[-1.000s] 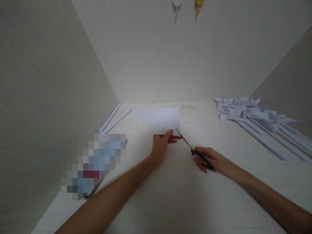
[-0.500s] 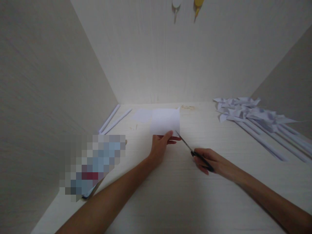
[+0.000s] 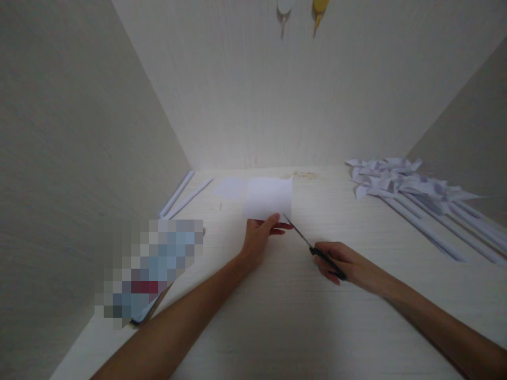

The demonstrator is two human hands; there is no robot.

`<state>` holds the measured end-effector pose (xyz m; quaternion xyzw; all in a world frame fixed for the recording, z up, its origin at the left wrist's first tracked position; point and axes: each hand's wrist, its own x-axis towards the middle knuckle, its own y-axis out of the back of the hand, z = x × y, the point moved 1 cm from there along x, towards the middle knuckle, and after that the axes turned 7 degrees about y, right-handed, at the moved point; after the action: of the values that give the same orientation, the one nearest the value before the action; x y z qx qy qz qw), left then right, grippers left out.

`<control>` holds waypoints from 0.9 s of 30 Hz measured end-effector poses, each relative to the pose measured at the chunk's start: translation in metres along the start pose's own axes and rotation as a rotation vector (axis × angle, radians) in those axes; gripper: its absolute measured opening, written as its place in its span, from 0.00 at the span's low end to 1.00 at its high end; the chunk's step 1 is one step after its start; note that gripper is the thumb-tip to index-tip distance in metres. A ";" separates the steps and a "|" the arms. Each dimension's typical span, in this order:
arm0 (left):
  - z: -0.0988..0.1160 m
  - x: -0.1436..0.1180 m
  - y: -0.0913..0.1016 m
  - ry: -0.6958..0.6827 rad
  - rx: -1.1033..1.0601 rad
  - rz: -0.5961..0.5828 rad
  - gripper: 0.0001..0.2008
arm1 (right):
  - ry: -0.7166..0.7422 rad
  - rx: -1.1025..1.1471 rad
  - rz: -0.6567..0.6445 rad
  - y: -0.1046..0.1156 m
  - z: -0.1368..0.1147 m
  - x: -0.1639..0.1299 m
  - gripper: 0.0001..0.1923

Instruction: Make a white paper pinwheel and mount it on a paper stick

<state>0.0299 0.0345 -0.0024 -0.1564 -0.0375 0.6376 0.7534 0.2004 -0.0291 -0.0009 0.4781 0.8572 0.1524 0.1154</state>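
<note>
My left hand (image 3: 259,237) pinches the near edge of a white sheet of paper (image 3: 269,195), thumb on top and fingers beneath. In my right hand (image 3: 335,258) is a pair of scissors (image 3: 327,262) with black handles, my fingers wrapped around them. The blades point up and left, and their tip lies at the sheet's near right corner, close to my left thumb. Whether the blades are parted is too small to tell. Another piece of white paper (image 3: 230,187) lies flat just left of the sheet.
Two rolled paper sticks (image 3: 177,193) lie at the left wall. A blurred-out, phone-like device (image 3: 162,269) rests left of my left forearm. Several paper pinwheels (image 3: 400,182) on paper sticks are piled at the right. White and yellow hooks (image 3: 320,7) are on the back wall.
The scissor tip has shifted slightly left along the near edge of the sheet. The sheet's far right corner sits a little lower. Both hands keep their hold.
</note>
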 end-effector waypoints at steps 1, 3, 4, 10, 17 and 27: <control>0.000 0.000 0.000 0.004 -0.005 0.003 0.10 | 0.000 0.003 0.003 0.000 0.000 0.000 0.21; 0.000 0.000 0.000 0.001 -0.017 0.009 0.09 | 0.000 0.005 0.008 0.000 0.000 0.000 0.21; 0.000 0.001 0.000 -0.001 -0.019 0.006 0.09 | -0.001 0.004 0.011 -0.001 0.000 0.000 0.20; -0.002 0.001 0.001 -0.008 -0.023 -0.010 0.09 | 0.009 0.009 0.006 -0.001 0.001 0.000 0.19; -0.001 0.002 0.002 0.001 -0.021 -0.014 0.09 | -0.002 0.016 0.009 -0.001 0.001 0.000 0.19; -0.002 0.002 0.002 -0.006 -0.033 -0.030 0.08 | -0.021 0.031 0.007 -0.002 0.002 0.001 0.19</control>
<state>0.0291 0.0364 -0.0048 -0.1665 -0.0526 0.6261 0.7600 0.1990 -0.0292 -0.0034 0.4845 0.8565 0.1345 0.1164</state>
